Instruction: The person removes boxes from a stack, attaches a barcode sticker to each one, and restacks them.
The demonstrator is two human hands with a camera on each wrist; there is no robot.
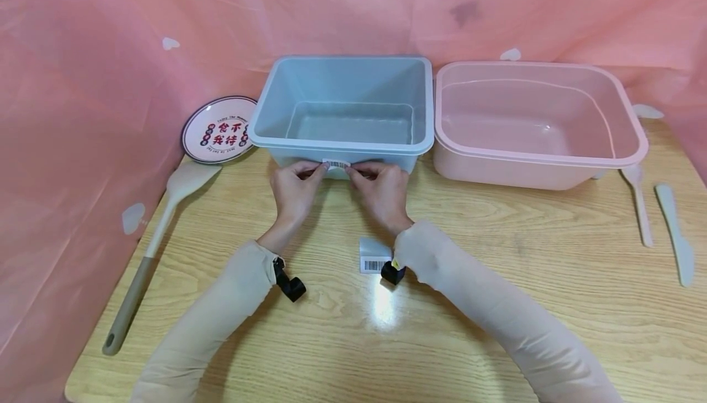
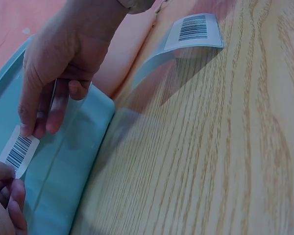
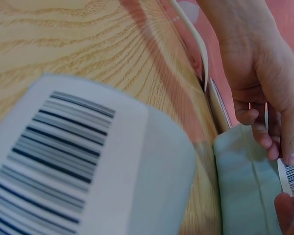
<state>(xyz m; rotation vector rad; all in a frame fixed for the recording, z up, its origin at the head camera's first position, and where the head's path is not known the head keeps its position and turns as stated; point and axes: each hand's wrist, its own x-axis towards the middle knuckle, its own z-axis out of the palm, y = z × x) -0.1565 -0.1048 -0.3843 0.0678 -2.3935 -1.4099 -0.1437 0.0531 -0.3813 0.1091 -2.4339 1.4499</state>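
One barcode label point(image 1: 336, 164) is held at both ends against or just in front of the near wall of the blue bin point(image 1: 342, 145), a little below its rim and close to the middle of that side. Its left end is pinched between the thumb and fingers of the left hand point(image 1: 295, 191); its right end is pinched in the same way by the right hand point(image 1: 382, 193). The ends are probably gripped like this so that the strip is kept taut and its alignment can be controlled, with the printed face left mostly uncovered. Whether its back is touching the wall all along cannot be told.

The label's long axis is laid from left to right, roughly parallel to the rim, with the right end perhaps slightly lower. Its printed face is turned outward, toward the person, and the bars are set across the long axis, near upright.

A backing sheet point(image 1: 372, 247) with another barcode is placed on the table point(image 1: 331, 354) beside the right wrist, presumably to be kept within reach; in the left wrist view it is seen bowed up from the wood.
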